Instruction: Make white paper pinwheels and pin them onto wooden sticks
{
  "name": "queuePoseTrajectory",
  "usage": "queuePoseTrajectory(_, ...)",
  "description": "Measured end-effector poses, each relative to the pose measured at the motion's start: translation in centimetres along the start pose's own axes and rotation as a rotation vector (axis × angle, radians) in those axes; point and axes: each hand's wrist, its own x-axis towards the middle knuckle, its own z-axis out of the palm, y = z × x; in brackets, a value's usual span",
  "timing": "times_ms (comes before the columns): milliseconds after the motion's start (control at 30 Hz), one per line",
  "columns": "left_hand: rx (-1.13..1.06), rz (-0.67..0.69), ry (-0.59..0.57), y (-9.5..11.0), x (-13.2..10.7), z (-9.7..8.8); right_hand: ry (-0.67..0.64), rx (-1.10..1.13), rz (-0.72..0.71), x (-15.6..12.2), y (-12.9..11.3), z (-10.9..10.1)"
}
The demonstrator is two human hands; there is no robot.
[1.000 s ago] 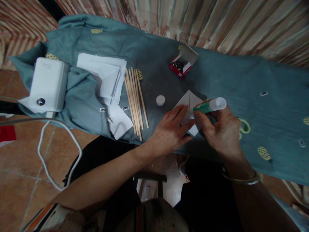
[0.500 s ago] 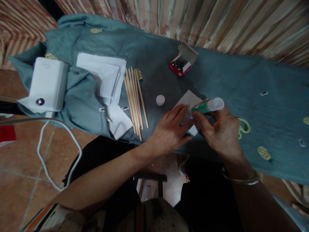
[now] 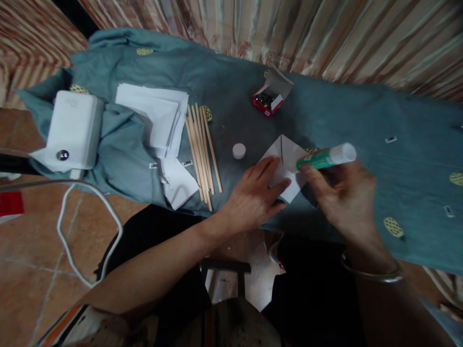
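Note:
My right hand (image 3: 343, 193) is closed round a green and white glue stick (image 3: 325, 157), tilted with its green end low over the paper. Whether that end touches the paper I cannot tell. Under it lies a small white sheet of paper (image 3: 292, 147) with cut or creased lines meeting near its middle. My left hand (image 3: 255, 195) rests on the sheet's left part with its fingers spread, pressing it against the cloth. A round white cap (image 3: 239, 151) sits on the cloth to the left of the sheet.
A small red box (image 3: 267, 100), lid up, holds dark metal bits. Several wooden sticks (image 3: 202, 154) lie beside stacked white paper (image 3: 152, 113) and a smaller torn piece (image 3: 180, 185). At far left is a white device (image 3: 72, 127) with a cable (image 3: 115, 217). Green cloth (image 3: 361, 120) covers the table.
My right hand has moved to the right with the glue stick, uncovering more of the paper. The green scissor handle is now hidden behind it. My left hand has stayed in place.

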Motion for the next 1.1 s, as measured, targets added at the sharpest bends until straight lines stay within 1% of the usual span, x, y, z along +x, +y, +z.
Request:
queuePoseTrajectory(67, -0.001, 0.001, 0.006, -0.1, 0.0, 0.2, 0.100, 0.278, 0.073, 0.4, 0.1, -0.2)
queuePoseTrajectory(133, -0.009, 0.004, 0.014, -0.1, -0.1, 0.3, 0.156, 0.575, 0.171, 0.8, 0.2, -0.4)
queuePoseTrajectory(167, -0.018, 0.010, 0.020, -0.1, -0.1, 0.2, 0.153, 0.701, 0.242, 0.9, 0.4, -0.5)
queuePoseTrajectory(233, -0.042, 0.031, 0.041, -0.1, 0.0, -0.2, 0.122, 0.873, 0.393, 1.1, 0.9, -0.7)
queuePoseTrajectory(300, -0.048, 0.047, 0.076, -0.3, 0.3, -1.0, 0.086, 0.971, 0.486, 1.3, 1.5, -1.0)
queuePoseTrajectory(367, -0.013, 0.015, 0.129, -1.0, 0.5, -2.3, 0.045, 1.038, 0.497, 1.4, 2.3, -1.5)
queuePoseTrajectory(467, 0.103, -0.149, 0.199, -2.8, 0.6, -4.1, -0.047, 1.060, 0.473, 1.5, 3.0, -2.1)
queuePoseTrajectory(533, 0.153, -0.227, 0.202, -4.2, 0.6, -5.0, -0.059, 1.062, 0.495, 1.5, 3.1, -2.3)
queuePoseTrajectory(567, 0.162, -0.248, 0.183, -4.8, 0.5, -5.3, -0.052, 1.073, 0.517, 1.5, 3.0, -2.3)
queuePoseTrajectory(633, 0.145, -0.272, 0.165, -5.5, 0.4, -5.6, -0.028, 1.105, 0.555, 1.4, 2.7, -2.1)
queuePoseTrajectory(667, 0.119, -0.284, 0.174, -5.7, 0.4, -5.8, -0.021, 1.119, 0.564, 1.3, 2.6, -2.0)
queuePoseTrajectory(733, 0.010, -0.319, 0.236, -5.5, 0.5, -5.8, -0.019, 1.135, 0.570, 1.1, 2.3, -1.7)
queuePoseTrajectory(767, -0.087, -0.347, 0.277, -5.2, 0.7, -5.8, -0.027, 1.137, 0.573, 1.0, 2.2, -1.5)
queuePoseTrajectory(800, -0.214, -0.381, 0.317, -4.9, 0.8, -5.7, -0.042, 1.137, 0.578, 0.9, 2.1, -1.4)
queuePoseTrajectory(867, -0.543, -0.458, 0.362, -4.1, 1.1, -5.4, -0.077, 1.143, 0.582, 0.8, 1.8, -1.0)
queuePoseTrajectory(933, -0.849, -0.516, 0.364, -3.4, 1.5, -4.9, -0.115, 1.160, 0.575, 0.7, 1.3, -0.7)
queuePoseTrajectory(967, -0.960, -0.533, 0.363, -3.1, 1.6, -4.7, -0.129, 1.176, 0.571, 0.6, 1.0, -0.5)
queuePoseTrajectory(1033, -1.111, -0.550, 0.353, -2.6, 1.8, -4.3, -0.149, 1.214, 0.563, 0.5, 0.3, -0.1)
queuePoseTrajectory(1100, -1.196, -0.553, 0.348, -2.3, 1.9, -4.2, -0.161, 1.251, 0.566, 0.4, -0.3, 0.2)
